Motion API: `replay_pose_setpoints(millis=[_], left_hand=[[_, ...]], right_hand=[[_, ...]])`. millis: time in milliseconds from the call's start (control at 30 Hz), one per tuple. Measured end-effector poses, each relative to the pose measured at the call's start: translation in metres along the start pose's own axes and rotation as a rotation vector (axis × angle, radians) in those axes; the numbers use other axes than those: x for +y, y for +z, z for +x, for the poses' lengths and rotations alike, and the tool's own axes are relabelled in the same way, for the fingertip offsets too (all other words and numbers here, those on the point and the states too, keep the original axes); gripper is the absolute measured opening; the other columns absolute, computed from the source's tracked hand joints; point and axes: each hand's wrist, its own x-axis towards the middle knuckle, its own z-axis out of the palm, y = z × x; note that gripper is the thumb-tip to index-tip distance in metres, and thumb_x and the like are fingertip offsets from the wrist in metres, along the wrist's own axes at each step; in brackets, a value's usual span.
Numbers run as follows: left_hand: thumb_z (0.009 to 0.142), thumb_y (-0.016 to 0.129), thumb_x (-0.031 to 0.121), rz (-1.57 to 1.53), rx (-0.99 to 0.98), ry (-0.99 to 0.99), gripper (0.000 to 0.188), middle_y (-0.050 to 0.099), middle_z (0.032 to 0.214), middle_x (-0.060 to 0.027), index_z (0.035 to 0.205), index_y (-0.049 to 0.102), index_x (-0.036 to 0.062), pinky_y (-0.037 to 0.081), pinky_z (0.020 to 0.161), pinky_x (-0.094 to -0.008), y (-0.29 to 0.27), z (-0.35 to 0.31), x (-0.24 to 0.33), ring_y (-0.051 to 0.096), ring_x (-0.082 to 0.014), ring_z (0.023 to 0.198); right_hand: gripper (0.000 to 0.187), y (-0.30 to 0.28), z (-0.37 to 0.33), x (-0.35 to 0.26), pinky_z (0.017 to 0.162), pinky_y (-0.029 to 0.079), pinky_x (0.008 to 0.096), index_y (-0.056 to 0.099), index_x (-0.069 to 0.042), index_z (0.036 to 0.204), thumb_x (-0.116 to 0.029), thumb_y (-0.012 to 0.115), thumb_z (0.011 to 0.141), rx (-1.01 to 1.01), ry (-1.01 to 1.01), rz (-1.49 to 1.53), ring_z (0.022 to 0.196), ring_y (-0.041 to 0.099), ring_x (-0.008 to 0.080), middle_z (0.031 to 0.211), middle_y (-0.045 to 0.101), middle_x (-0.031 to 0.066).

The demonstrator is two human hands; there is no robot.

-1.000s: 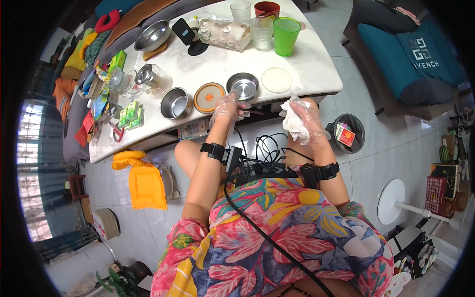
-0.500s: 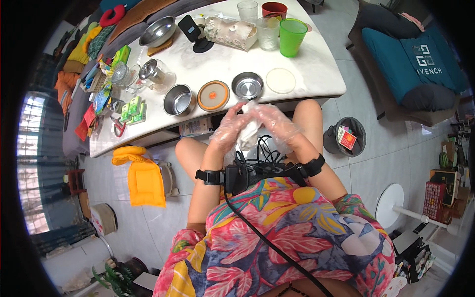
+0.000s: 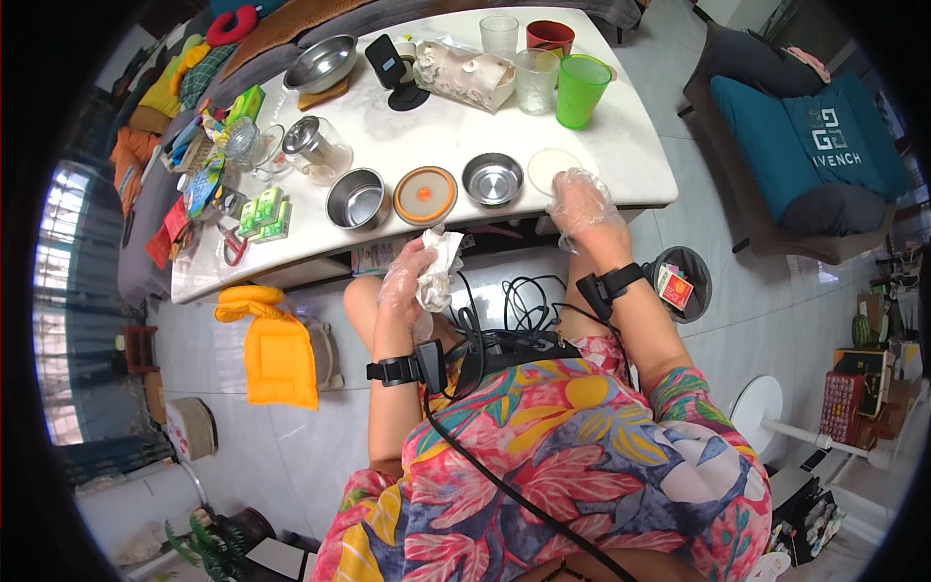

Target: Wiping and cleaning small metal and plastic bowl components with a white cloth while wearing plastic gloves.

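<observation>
Below the table edge point(image 3: 291, 267), the gloved left hand point(image 3: 409, 281) is closed around a crumpled white tissue point(image 3: 441, 262). The gloved right hand point(image 3: 582, 199) lies with fingers spread on the tabletop, seemingly touching a white round lid point(image 3: 549, 165). Just left of it sit a small steel bowl point(image 3: 493, 179) and an orange-rimmed lid point(image 3: 425, 195)

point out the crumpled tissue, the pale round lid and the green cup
crumpled tissue point(image 3: 438, 267), head view, on the white wad held in the left hand
pale round lid point(image 3: 546, 167), head view, on its flat top by the right fingertips
green cup point(image 3: 580, 92), head view, on its side wall
</observation>
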Motion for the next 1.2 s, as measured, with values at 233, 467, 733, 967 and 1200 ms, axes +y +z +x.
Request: replay_pose_setpoints(millis=[233,467,733,967,1200], left_hand=[[0.083,0.052,0.009,-0.077,0.060,0.067,0.036,0.060,0.095,-0.0091,0.118,0.046,0.0009,0.052,0.062,-0.0297,-0.005,0.002,0.000,0.061,-0.0176,0.076],[0.084,0.051,0.009,-0.140,0.097,0.121,0.038,0.060,0.096,-0.0098,0.120,0.044,0.0001,0.052,0.062,-0.0304,-0.008,0.010,-0.001,0.060,-0.0182,0.075],[0.084,0.051,0.008,-0.070,0.130,0.253,0.038,0.060,0.095,-0.0105,0.120,0.044,0.0015,0.052,0.058,-0.0312,0.019,0.008,0.034,0.061,-0.0196,0.072],[0.079,0.049,0.004,0.168,0.138,0.436,0.033,0.061,0.095,-0.0098,0.111,0.052,-0.0007,0.050,0.067,-0.0274,0.015,0.029,0.048,0.061,-0.0166,0.079],[0.076,0.051,0.004,0.457,0.071,0.123,0.028,0.060,0.080,-0.0050,0.103,0.056,0.0001,0.046,0.059,-0.0248,0.028,0.021,0.021,0.055,-0.0116,0.066]], right_hand=[[0.014,0.002,-0.012,0.002,0.079,0.046,0.0442,0.060,-0.004,0.086,-0.013,0.055,0.077,-0.095,0.052,0.021,0.097,0.055,0.0334,0.100,0.059,0.0150],[0.009,0.002,-0.020,0.022,0.066,0.047,0.0367,0.055,-0.004,0.077,-0.010,0.062,0.076,0.479,0.017,0.478,0.074,0.057,0.0260,0.079,0.058,0.0100],[0.023,-0.026,-0.022,0.011,0.047,0.036,0.0166,0.051,-0.004,0.093,-0.007,0.068,0.078,0.066,0.482,1.967,0.058,0.047,0.0063,0.075,0.059,0.0028],[0.025,-0.015,0.007,-0.015,0.051,0.038,0.0173,0.051,-0.002,0.097,-0.011,0.067,0.080,0.050,0.499,1.761,0.058,0.048,0.0069,0.078,0.060,0.0047],[0.024,0.029,0.055,-0.035,0.063,0.044,0.0226,0.057,-0.002,0.093,-0.016,0.070,0.077,-0.013,0.307,1.571,0.069,0.054,0.0111,0.079,0.060,0.0040]])
